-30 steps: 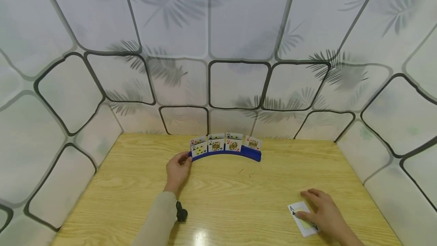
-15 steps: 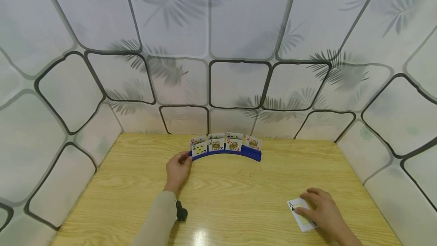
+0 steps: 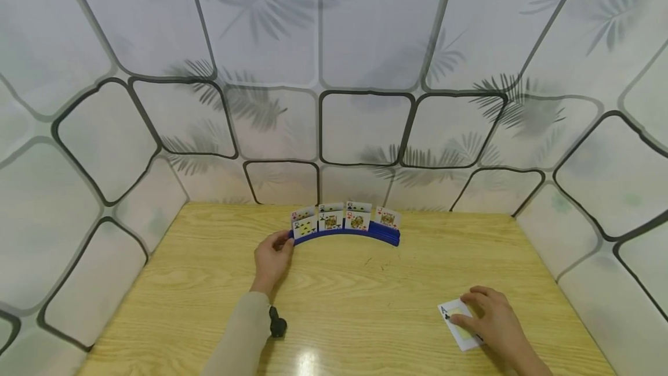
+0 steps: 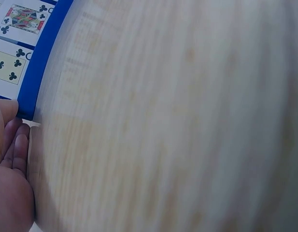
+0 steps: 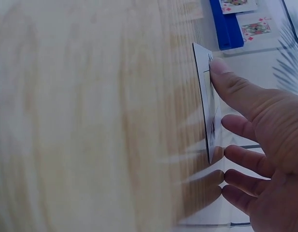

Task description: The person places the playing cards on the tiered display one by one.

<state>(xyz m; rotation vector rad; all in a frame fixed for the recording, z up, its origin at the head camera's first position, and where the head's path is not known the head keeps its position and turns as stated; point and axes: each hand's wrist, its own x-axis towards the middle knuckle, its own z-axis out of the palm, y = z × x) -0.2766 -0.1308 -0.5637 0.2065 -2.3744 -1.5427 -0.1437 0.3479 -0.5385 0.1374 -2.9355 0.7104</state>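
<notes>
A curved blue card holder [image 3: 383, 235] stands towards the back of the table with playing cards in two rows. My left hand [image 3: 272, 259] grips its left end, thumb in front; in the left wrist view, the thumb [image 4: 8, 107] lies at the holder's corner beside a club card [image 4: 8, 67]. My right hand [image 3: 496, 321] is at the front right with an ace of clubs [image 3: 456, 325] face up. Its thumb presses on the card's face and the index fingertip is at the far edge. In the right wrist view, the card [image 5: 205, 104] is seen almost edge-on, close over the table.
A queen of diamonds [image 3: 357, 222] stands in the holder's front row, and a red jack [image 3: 387, 218] behind at the right end. Patterned fabric walls [image 3: 365, 132] enclose the wooden table [image 3: 355, 300] at the back and sides. A black wrist device [image 3: 278, 325] sits at the left sleeve.
My right hand has shifted the ace slightly forward and turned it a little, and its index finger has closed in on the card's far edge. My left hand and the holder stay put.
</notes>
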